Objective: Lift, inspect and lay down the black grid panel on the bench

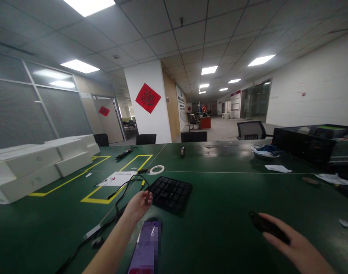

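My left hand [142, 202] is closed, fingers curled at the near left edge of a black tray with square compartments [171, 192]. Whatever it may pinch is too small to make out. Farther right, my right hand [291, 239] grips a dark, rounded, oblong object [269, 227] between thumb and fingers, held over the green table [219, 213]. Its exact kind does not show. Below my left wrist lies a phone [145, 245] with a lit purple screen, partly blurred out. Black cables [117, 213] run beside and behind my left forearm.
White boxes [34, 163] are stacked on the left. A white ring [157, 169], a printed sheet [117, 179] and a small dark cylinder [182, 152] lie beyond the tray. An open computer case [302, 146] and a bowl with cloth [265, 152] stand at the right.
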Available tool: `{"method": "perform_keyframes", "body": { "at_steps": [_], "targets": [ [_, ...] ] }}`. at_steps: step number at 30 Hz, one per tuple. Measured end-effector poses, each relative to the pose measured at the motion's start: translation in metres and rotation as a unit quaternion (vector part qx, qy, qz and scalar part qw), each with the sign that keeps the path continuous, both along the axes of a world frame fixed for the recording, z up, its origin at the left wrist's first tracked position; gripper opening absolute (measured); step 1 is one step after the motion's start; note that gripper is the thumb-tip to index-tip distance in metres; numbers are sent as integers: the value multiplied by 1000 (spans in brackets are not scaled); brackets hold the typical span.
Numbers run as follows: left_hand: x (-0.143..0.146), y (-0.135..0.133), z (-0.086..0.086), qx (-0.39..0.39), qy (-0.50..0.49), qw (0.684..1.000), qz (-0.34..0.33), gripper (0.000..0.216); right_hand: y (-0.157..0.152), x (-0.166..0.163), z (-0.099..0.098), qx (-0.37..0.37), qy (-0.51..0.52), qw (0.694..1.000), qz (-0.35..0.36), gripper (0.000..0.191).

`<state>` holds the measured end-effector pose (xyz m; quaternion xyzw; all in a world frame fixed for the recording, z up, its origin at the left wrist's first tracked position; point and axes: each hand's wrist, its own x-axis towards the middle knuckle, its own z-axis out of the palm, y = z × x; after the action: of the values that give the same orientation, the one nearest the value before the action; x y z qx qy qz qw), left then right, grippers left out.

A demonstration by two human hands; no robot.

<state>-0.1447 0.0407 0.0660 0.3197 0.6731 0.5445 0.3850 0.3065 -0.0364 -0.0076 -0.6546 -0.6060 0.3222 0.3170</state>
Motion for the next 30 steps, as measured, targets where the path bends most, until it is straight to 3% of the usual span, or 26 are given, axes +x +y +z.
{"method": "perform_keyframes", "body": {
  "at_steps": [3,5,8,12,17,22,25,30],
  "targets": [
    [21,19,-1,-44,156,985,-66,14,2,-55,4,-49,78,990,104,68],
    [30,29,-3,-73,266,957,-93,17,0,-74,0,-51,108,984,129,66],
    [39,40,-4,-115,401,900,-124,26,-6,-84,-5,-46,110,982,144,62],
    [46,48,-3,-156,496,838,-168,29,-11,-82,0,-43,132,978,154,58],
    [51,48,-2,-160,532,807,-198,28,-11,-84,2,-49,123,980,148,52],
    [73,36,3,-117,525,815,-216,24,-4,-83,-11,-36,127,980,147,53],
    [106,11,0,-43,495,825,-268,29,-2,-83,-17,-14,157,976,152,53],
    [160,-48,-17,96,386,841,-367,41,-10,-86,-21,94,227,959,143,46]
  ]
}}
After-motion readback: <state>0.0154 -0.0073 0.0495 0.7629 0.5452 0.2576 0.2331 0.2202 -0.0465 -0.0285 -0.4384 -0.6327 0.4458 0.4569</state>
